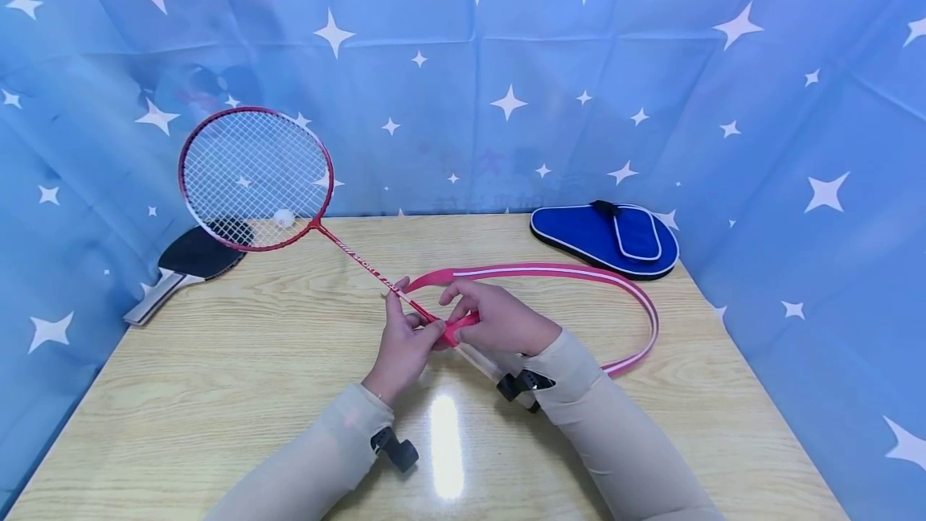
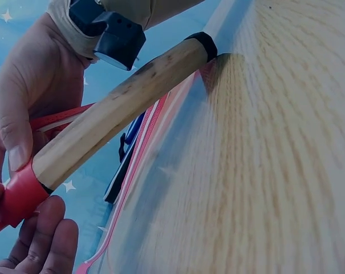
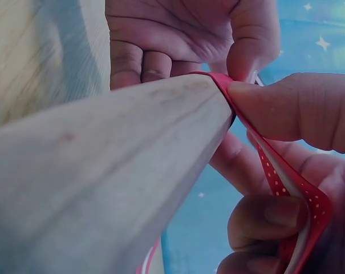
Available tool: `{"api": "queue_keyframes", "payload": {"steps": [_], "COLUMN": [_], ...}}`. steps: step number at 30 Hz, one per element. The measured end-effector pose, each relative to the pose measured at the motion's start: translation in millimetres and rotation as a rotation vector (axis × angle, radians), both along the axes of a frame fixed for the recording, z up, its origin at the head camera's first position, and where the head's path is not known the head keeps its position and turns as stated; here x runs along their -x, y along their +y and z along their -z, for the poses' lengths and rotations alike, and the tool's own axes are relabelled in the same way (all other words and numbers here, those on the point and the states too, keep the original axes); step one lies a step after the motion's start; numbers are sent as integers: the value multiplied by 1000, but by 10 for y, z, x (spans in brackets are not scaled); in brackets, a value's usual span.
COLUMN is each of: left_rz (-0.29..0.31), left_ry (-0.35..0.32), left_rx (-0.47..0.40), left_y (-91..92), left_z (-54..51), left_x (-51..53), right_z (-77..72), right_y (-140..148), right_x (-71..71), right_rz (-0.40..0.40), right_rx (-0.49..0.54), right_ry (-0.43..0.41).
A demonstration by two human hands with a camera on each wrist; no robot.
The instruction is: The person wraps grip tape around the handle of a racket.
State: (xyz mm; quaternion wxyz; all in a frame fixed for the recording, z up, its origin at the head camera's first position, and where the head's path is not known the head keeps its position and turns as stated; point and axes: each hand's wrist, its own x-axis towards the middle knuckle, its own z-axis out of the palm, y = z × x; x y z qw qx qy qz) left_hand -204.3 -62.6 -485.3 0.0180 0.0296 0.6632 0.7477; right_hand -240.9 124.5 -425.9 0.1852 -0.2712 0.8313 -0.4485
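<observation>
A badminton racket (image 1: 359, 260) slants across the head view, its strung head raised at the upper left and its bare wooden handle (image 2: 124, 105) toward me. My left hand (image 1: 402, 346) grips it where the shaft meets the handle. Red perforated grip tape (image 3: 315, 200) wraps round the top of the handle. My right hand (image 1: 505, 318) pinches the tape there, its thumb pressing the band against the wood in the right wrist view. From that hand, the tape's loose length (image 1: 550, 269) with a white stripe loops out over the table to the right.
At the back left, a black table tennis bat (image 1: 206, 256) lies partly behind the racket head. A white ball (image 1: 284, 218) shows through the strings. A blue bat case (image 1: 579, 233) lies at the back right. The wooden table (image 1: 217, 392) meets a starry blue curtain (image 1: 434, 103).
</observation>
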Motion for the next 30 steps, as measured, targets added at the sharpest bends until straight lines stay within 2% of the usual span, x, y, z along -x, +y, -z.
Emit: {"api": "queue_keyframes", "payload": {"steps": [14,30], "left_rz": [27,-4], "left_ry": [-23,-21], "left_rx": [68,12], "left_y": [-17,-13], "left_z": [0,12], "left_x": [-4,17], "right_z": [6,38], "right_y": [-6,21], "right_x": [21,43], "right_rz": [32,-6], "right_rx": [-19,-11], "right_ry": [-5,-35]}}
